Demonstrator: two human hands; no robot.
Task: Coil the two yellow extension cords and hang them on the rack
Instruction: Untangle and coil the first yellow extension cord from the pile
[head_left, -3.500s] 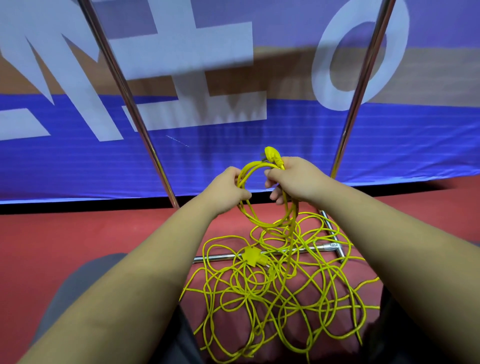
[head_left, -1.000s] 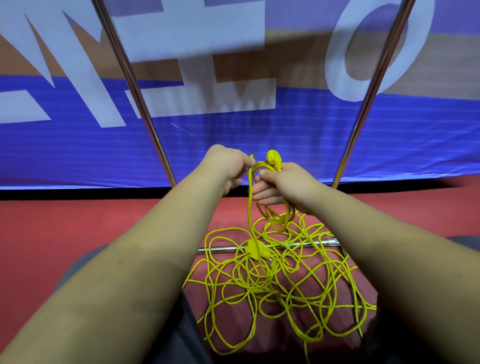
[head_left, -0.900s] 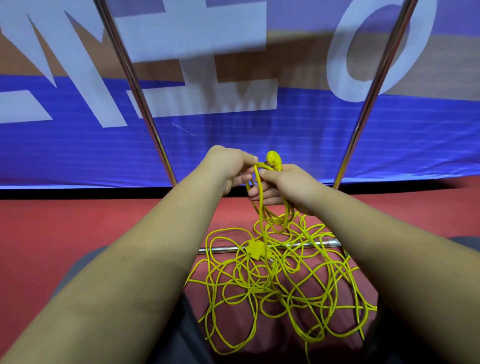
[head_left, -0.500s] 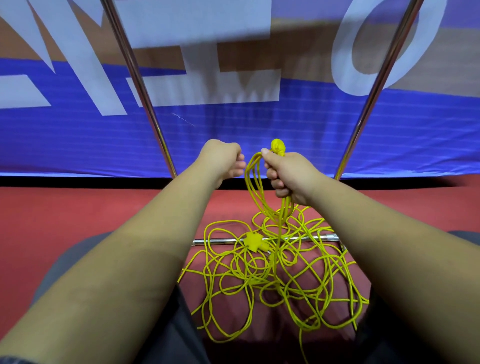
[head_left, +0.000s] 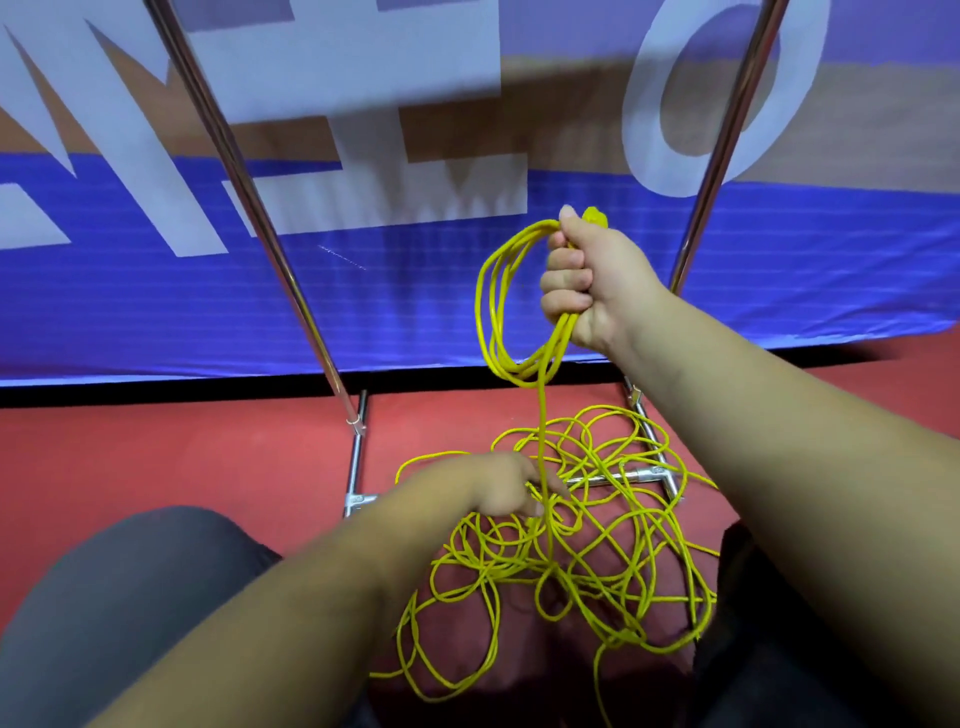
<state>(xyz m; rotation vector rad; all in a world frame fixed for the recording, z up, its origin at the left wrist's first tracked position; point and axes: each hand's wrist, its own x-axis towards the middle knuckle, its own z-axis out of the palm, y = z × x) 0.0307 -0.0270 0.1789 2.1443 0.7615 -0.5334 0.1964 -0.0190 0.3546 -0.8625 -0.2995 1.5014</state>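
Note:
My right hand (head_left: 587, 275) is raised and grips a small coil (head_left: 491, 306) of several loops of yellow extension cord. The cord's plug (head_left: 596, 215) sticks out above the fist. One strand (head_left: 540, 426) runs straight down from the coil to a tangled heap of yellow cord (head_left: 582, 566) on the red floor. Low over that heap, my left hand (head_left: 498, 488) pinches the strand between thumb and fingers. The rack's two metal uprights (head_left: 249, 208) (head_left: 727, 135) rise behind, and its base bars (head_left: 644, 475) lie under the heap.
A blue and brown banner (head_left: 395, 301) with large white letters stands right behind the rack. The floor (head_left: 156, 457) is red. My knees, in grey (head_left: 130, 597) and dark (head_left: 779, 649) trousers, flank the heap at the bottom.
My left hand has left the coil and dropped down to the heap, where it pinches the strand. My right hand has lifted the coil higher and to the right.

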